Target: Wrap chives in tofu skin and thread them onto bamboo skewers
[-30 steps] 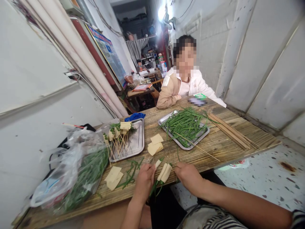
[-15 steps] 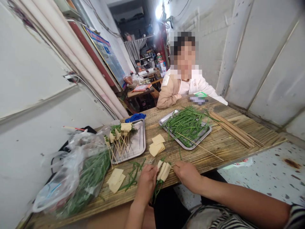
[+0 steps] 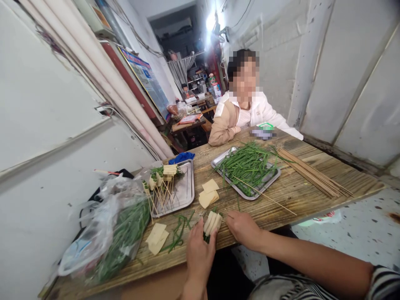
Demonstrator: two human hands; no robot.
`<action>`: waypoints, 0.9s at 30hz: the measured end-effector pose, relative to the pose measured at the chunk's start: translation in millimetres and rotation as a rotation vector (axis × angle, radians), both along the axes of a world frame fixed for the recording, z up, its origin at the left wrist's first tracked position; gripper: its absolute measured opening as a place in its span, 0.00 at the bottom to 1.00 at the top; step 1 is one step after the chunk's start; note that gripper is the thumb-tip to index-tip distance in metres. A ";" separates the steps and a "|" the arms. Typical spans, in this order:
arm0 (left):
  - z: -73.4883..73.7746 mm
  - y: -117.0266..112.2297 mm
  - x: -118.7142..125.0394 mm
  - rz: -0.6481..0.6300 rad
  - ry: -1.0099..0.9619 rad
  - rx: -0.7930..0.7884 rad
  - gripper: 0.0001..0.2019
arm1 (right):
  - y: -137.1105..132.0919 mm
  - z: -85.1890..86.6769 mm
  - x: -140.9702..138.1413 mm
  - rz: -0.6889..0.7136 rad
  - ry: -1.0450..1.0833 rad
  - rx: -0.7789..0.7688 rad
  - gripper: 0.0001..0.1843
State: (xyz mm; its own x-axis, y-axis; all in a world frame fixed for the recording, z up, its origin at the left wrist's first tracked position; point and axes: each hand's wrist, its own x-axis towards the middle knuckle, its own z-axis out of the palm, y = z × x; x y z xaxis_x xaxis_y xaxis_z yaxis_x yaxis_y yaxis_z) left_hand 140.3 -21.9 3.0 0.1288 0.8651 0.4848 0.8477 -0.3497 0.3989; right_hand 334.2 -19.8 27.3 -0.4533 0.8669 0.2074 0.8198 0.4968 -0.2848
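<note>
At the near edge of the wooden table (image 3: 290,189), my left hand (image 3: 200,250) is closed around a bundle of pale tofu-skin rolls wrapped round green chives (image 3: 212,222). My right hand (image 3: 242,227) rests just to the right of the bundle, fingers curled and pinched toward it; what it grips is hidden. Loose chive stems (image 3: 178,231) lie left of my left hand, beside flat tofu-skin squares (image 3: 157,238).
A steel tray (image 3: 183,189) holds finished skewers at its left end. A second tray of chives (image 3: 248,166) carries one bamboo skewer (image 3: 265,196). A skewer pile (image 3: 312,175) lies right. A plastic bag of chives (image 3: 115,233) sits left. A person (image 3: 246,112) sits opposite.
My left hand has slid up and closed tighter round the roll bundle, pressing the rolls together and hiding the green stems below. My right hand stays beside it. The view shifted slightly.
</note>
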 end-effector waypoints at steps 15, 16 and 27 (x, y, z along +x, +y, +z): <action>-14.1 -6.7 16.4 -0.069 0.054 0.047 0.23 | -12.8 4.5 15.2 -0.018 -0.032 -0.033 0.10; -14.4 -6.6 16.5 -0.080 0.064 0.028 0.24 | -14.1 3.9 16.1 -0.015 -0.032 -0.031 0.10; -24.3 -4.6 18.0 -0.106 0.046 -0.027 0.21 | -10.7 -7.0 13.5 0.071 -0.018 0.002 0.10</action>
